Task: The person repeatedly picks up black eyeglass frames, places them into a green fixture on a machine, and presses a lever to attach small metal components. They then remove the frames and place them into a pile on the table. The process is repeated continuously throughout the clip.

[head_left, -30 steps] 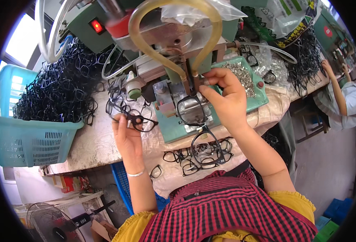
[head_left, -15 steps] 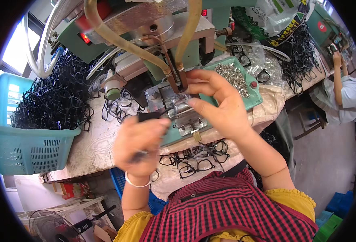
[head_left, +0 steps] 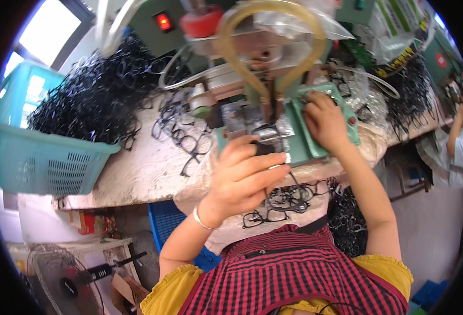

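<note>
My left hand [head_left: 244, 176] is closed on a thin black glasses frame [head_left: 280, 140], in front of the machine's metal fixture [head_left: 284, 128]. Part of that frame is covered by my fingers, and a black piece sits at the index finger. Above the fixture hang the machine's copper-coloured tips [head_left: 272, 107]. Over on the right, my right hand [head_left: 325, 125] reaches into a green tray [head_left: 306, 143] with its fingers bent down together. Whatever they pinch there is hidden. Several black glasses frames [head_left: 265, 216] lie on the cloth nearest me.
Dark frames heap high in a turquoise basket [head_left: 48, 163] at left. Loose frames [head_left: 184, 139] lie between it and the machine. A yellowish hose [head_left: 223, 44] loops above the fixture. Plastic bags [head_left: 399, 26] and more frames [head_left: 410, 89] stand far right; another person [head_left: 454, 147] sits beyond.
My right hand has left the machine's tips and moved right into the tray. My left hand has shifted right, in front of the fixture. The view has moved somewhat.
</note>
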{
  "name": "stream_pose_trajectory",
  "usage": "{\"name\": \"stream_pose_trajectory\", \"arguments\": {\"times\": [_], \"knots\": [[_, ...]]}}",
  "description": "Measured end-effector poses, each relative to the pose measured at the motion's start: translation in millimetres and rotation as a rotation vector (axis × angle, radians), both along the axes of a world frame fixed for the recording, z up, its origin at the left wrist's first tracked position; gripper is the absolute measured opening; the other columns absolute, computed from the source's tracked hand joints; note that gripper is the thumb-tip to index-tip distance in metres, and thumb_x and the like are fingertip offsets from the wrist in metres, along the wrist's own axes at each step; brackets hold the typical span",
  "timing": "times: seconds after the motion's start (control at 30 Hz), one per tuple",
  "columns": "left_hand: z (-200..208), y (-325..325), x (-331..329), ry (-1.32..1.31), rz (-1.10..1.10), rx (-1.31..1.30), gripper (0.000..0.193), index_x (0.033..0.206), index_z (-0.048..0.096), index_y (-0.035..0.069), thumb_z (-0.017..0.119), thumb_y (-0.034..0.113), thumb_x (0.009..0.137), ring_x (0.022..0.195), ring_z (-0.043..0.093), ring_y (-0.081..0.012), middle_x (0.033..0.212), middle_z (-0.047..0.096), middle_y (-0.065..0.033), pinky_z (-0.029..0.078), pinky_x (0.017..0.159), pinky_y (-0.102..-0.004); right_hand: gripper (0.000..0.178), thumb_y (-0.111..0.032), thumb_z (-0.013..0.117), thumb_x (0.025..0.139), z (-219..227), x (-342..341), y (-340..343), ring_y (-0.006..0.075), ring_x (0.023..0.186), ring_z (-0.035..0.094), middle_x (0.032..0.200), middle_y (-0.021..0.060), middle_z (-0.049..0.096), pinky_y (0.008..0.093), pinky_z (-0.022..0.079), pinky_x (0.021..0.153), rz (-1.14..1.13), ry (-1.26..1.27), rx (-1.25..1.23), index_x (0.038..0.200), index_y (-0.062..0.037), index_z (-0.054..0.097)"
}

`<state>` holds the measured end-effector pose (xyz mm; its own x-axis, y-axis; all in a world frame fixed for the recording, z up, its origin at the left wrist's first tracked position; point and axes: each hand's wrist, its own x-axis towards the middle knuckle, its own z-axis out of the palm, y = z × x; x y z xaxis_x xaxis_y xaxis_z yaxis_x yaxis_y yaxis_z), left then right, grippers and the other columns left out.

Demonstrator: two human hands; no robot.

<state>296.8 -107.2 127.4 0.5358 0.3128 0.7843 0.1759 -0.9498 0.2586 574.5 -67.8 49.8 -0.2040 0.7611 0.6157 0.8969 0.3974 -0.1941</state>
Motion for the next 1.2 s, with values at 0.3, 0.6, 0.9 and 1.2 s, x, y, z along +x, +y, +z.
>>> {"name": "stream_pose_trajectory", "arguments": {"times": [0.3,0.6,0.9,1.2], "knots": [[-15.3,-57.9,-101.4,-0.384,0.966,-0.033,0.014,0.104,0.067,0.0,0.063,0.003,0.092,0.108,0.063,-0.0286,0.115,0.069,-0.0134,0.046,0.098,-0.0411,0.02,-0.008,0.06,0.096,-8.4,21.8,-47.8,0.0155,0.094,0.066,0.105,0.0071,0.072,0.0275,0.05,0.088,-0.238,1.129,-0.154,0.11,0.0009,0.072],[-82.4,172.7,-218.9,0.32,1.278,-0.06,0.043,0.108,0.07,0.002,0.077,0.034,0.08,0.102,0.065,-0.0333,0.107,0.071,-0.0176,0.05,0.092,-0.0389,0.011,-0.002,0.067,0.09,12.3,-35.1,-10.1,0.0053,0.081,0.06,0.091,-0.0006,0.069,0.0198,0.047,0.075,-0.084,1.062,-0.103,0.1,-0.0013,0.071],[-136.3,113.3,-231.5,0.245,1.322,0.011,0.02,0.098,0.076,0.009,0.063,0.008,0.083,0.092,0.065,-0.0308,0.105,0.073,-0.0127,0.047,0.09,-0.0425,0.016,0.0,0.07,0.082,6.0,24.0,-97.7,0.0185,0.088,0.065,0.093,0.009,0.071,0.0289,0.048,0.083,-0.316,0.708,-0.056,0.097,-0.0002,0.073],[-78.4,109.9,-168.0,-0.472,0.843,-0.707,0.03,0.12,0.059,0.001,0.056,0.026,0.102,0.054,0.044,-0.0054,0.071,0.053,0.0008,0.036,0.046,-0.0233,0.012,-0.001,0.069,0.078,80.5,-54.8,-33.5,0.0162,0.087,0.065,0.09,0.006,0.07,0.0284,0.05,0.081,0.175,0.737,-0.134,0.091,0.0001,0.071]]}}
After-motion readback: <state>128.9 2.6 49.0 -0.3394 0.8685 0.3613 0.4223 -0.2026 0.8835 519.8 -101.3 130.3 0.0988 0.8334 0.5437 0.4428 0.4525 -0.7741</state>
